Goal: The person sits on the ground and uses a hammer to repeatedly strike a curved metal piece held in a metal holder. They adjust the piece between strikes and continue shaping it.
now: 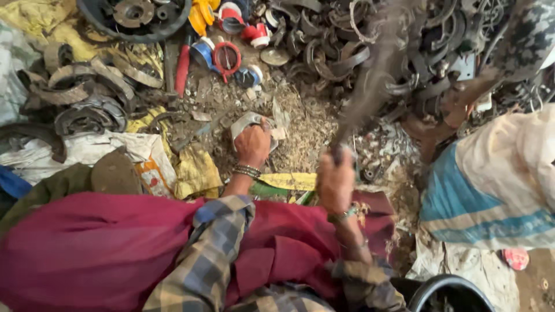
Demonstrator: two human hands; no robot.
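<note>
Red cloth (87, 248) covers my lap, closest to me. My right hand (335, 182) is wrapped tight around a blurry dark tool (370, 86). My left hand (252, 144) presses a grey metal piece (243, 123) on the dirty ground (306, 133). Scrap rings (87, 92) crowd every side, leaving little free room.

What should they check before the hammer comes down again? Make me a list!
1. Left hand grips the metal piece: ok.
2. Right hand grips the hammer: ok.
3. Hammer head in sharp view: cannot tell, blurred.
4. Left fingers away from the strike spot: cannot tell.
5. Other person away from the swing: not ok, close beside it.
6. Ground around the piece free of scrap: not ok.
</note>
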